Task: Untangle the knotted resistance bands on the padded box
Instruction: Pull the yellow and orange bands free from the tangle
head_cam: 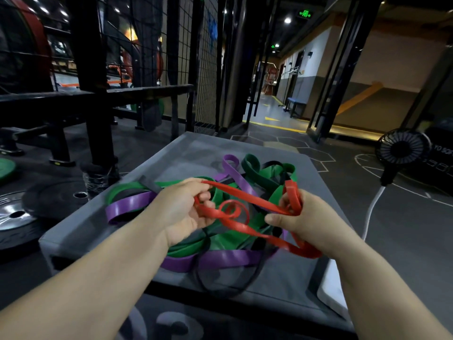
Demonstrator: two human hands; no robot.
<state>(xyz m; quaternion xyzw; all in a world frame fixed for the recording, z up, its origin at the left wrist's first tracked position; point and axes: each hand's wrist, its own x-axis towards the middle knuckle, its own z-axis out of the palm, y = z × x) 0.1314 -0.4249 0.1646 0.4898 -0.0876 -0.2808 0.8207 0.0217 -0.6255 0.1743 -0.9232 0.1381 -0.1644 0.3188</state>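
A tangle of resistance bands lies on the grey padded box (176,153): purple bands (130,204), green bands (269,176), a thin black band (220,292) and a red band (245,196). My left hand (181,212) grips one end of the red band, fingers curled through its loop. My right hand (304,219) pinches the other end, where the red band folds over. The red band is stretched between both hands above the pile, with a small twisted loop in its lower strand.
Black weight plates (49,200) lie on the floor at the left beside a rack post (98,133). A black fan (403,147) with a white cable stands at the right. A wire cage wall rises behind the box. A corridor opens at the back right.
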